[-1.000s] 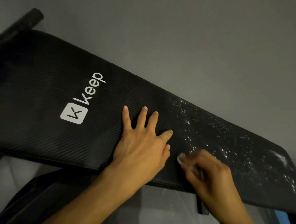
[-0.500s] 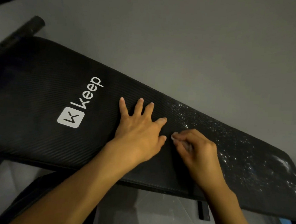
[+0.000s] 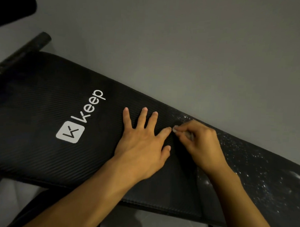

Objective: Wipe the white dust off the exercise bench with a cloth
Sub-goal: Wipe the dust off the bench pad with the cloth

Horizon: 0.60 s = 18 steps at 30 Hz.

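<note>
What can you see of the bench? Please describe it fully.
The bench is a long black pad with a fine ribbed, foam-like texture, lying diagonally against a grey surface. A white Keep logo is printed left of its middle. Its left part looks clean; white dust speckles the right part. The left hand presses flat on its middle; the right hand pinches a small cloth against it at the dust's edge.

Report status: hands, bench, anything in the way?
Left hand flat on bench, fingers spread. Right hand grips cloth, mostly hidden, near the far edge. White dust covers the right end. No obstruction seen.
</note>
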Each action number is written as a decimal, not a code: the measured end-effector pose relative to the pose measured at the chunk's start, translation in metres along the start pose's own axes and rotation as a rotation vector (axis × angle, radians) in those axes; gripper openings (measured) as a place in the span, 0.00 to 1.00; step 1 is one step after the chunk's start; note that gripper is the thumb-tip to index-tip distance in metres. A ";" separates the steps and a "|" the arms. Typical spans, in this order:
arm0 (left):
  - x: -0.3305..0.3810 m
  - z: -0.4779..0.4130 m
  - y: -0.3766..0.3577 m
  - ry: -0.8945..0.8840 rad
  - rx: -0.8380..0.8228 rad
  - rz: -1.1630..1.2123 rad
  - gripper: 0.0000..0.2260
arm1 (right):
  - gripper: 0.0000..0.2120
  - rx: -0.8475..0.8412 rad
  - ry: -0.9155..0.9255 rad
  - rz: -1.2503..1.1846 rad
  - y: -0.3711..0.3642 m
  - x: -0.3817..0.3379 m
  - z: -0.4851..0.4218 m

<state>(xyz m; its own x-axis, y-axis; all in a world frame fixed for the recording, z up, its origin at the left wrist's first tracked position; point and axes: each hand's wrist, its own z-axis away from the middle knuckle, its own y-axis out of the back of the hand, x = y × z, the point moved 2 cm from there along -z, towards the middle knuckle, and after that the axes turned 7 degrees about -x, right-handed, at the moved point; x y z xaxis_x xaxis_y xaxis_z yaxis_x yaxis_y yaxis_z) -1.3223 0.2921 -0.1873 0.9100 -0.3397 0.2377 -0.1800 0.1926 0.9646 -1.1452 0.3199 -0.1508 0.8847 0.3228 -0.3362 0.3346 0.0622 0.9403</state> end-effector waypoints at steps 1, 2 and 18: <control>0.000 0.000 0.000 -0.003 0.004 -0.001 0.27 | 0.10 0.040 -0.049 0.020 0.001 0.005 -0.009; 0.000 0.000 0.000 -0.006 0.009 0.003 0.27 | 0.10 0.090 -0.102 0.047 0.000 0.011 -0.022; -0.001 0.003 0.001 -0.001 0.064 0.063 0.29 | 0.06 0.121 -0.094 0.112 -0.011 -0.005 -0.059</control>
<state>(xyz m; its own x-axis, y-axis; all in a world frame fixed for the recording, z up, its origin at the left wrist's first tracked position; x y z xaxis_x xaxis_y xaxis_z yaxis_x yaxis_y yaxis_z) -1.3249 0.2901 -0.1865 0.8955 -0.3300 0.2986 -0.2610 0.1541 0.9530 -1.1730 0.3734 -0.1564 0.9432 0.2315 -0.2383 0.2636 -0.0850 0.9609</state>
